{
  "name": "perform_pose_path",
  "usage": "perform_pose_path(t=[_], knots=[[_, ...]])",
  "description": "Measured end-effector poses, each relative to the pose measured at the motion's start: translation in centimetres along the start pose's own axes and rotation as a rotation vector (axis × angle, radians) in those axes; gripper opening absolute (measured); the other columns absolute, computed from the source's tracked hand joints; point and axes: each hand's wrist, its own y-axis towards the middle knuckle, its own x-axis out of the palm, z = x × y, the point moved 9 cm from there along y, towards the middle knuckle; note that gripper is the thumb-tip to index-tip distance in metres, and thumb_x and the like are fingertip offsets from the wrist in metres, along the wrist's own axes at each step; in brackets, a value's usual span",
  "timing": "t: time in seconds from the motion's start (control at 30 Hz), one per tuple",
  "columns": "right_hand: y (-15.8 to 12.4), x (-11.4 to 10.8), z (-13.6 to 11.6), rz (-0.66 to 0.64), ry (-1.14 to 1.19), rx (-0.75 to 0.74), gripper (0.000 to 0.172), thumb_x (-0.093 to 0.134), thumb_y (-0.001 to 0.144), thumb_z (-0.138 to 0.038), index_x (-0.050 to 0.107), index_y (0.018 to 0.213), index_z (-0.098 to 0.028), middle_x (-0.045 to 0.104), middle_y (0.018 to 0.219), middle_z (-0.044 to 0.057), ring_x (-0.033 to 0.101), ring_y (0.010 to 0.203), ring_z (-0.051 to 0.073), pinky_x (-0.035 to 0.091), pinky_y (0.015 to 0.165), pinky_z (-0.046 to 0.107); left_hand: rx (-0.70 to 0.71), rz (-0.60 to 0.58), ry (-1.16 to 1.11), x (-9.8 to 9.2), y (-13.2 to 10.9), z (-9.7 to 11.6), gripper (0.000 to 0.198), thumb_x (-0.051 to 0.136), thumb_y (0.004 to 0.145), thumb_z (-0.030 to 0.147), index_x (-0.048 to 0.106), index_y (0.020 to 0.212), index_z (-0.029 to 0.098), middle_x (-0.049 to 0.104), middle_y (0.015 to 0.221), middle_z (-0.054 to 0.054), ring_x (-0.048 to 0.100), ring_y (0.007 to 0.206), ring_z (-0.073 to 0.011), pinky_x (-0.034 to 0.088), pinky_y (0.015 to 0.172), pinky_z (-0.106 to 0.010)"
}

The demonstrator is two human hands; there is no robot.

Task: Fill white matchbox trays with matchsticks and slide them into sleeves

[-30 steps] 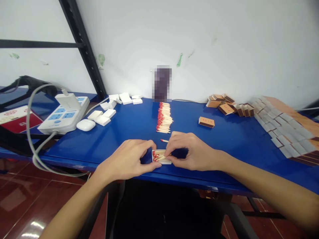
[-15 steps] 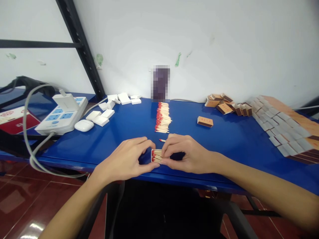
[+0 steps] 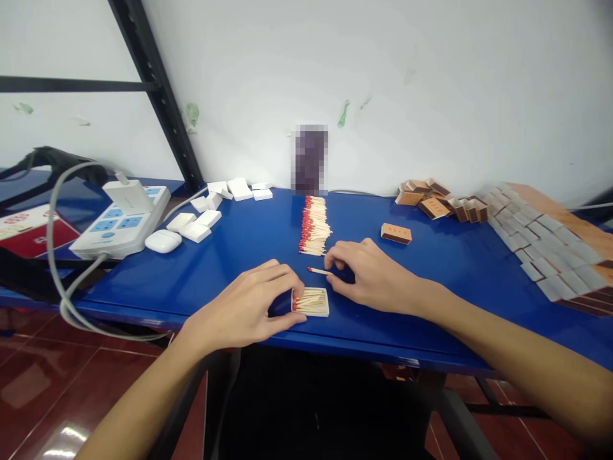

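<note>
My left hand (image 3: pixel 253 305) grips the left end of a small white matchbox tray (image 3: pixel 327 308), thumb at the near side and fingers at the far side. Inside the tray lie several wooden matches (image 3: pixel 311 299), red heads to the left. My right hand (image 3: pixel 371 275) is just beyond the tray, with thumb and index finger closed around the plain end of a single match (image 3: pixel 320 271) at the blue tabletop. Farther back, a long pile of red-headed matches (image 3: pixel 315 227) stretches toward the wall.
An orange matchbox (image 3: pixel 396 234) lies right of the pile. Matchbox sleeves (image 3: pixel 433 206) are heaped behind it, beside stacked boxes (image 3: pixel 550 249) at far right. On the left are white trays (image 3: pixel 195 231), a white rounded case (image 3: pixel 163 241) and a power strip (image 3: pixel 119 220) with a looping cable.
My right hand has left the tray and moved slightly away and to the right, to the loose match. The tray's matches are now uncovered. My left hand keeps its hold.
</note>
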Motion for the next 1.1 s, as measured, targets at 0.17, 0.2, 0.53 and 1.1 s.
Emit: perform_pose_path(t=[0.17, 0.2, 0.53, 1.1], knots=[[0.1, 0.8, 0.2, -0.058, 0.077, -0.021, 0.013, 0.052, 0.092, -0.025, 0.058, 0.083, -0.018, 0.059, 0.078, 0.000, 0.052, 0.070, 0.014, 0.037, 0.075, 0.031, 0.002, -0.010, 0.001, 0.1, 0.1, 0.1, 0.015, 0.062, 0.093, 0.036, 0.061, 0.097, 0.022, 0.063, 0.101, -0.002, 0.054, 0.094, -0.0188, 0.043, 0.083, -0.032], [0.2, 0.9, 0.4, -0.057, 0.089, -0.018, 0.011, 0.053, 0.091, -0.024, 0.059, 0.083, -0.018, 0.058, 0.077, 0.000, 0.051, 0.070, 0.014, 0.037, 0.073, 0.029, -0.004, -0.017, -0.002, 0.1, 0.1, 0.1, 0.015, 0.062, 0.093, 0.037, 0.060, 0.096, 0.022, 0.062, 0.100, -0.001, 0.054, 0.093, -0.0187, 0.043, 0.082, -0.031], [0.0, -0.2, -1.3, -0.014, 0.430, -0.007, 0.008, 0.061, 0.086, -0.022, 0.063, 0.079, -0.017, 0.049, 0.067, -0.004, 0.044, 0.059, 0.008, 0.036, 0.057, 0.021, -0.204, 0.044, -0.021, 0.0, -0.4, -1.9, 0.025, 0.063, 0.089, 0.040, 0.049, 0.102, 0.024, 0.057, 0.099, 0.000, 0.055, 0.087, -0.0187, 0.045, 0.075, -0.032], [0.3, -0.6, 1.0, 0.200, 0.282, 0.029, 0.012, 0.054, 0.090, -0.023, 0.060, 0.081, -0.018, 0.038, 0.051, -0.009, 0.034, 0.047, 0.008, 0.029, 0.052, 0.023, -0.070, 0.076, 0.001, -0.7, -0.1, -0.4, 0.027, 0.050, 0.099, 0.039, 0.059, 0.121, 0.024, 0.065, 0.099, -0.001, 0.059, 0.089, -0.0171, 0.046, 0.082, -0.031]])
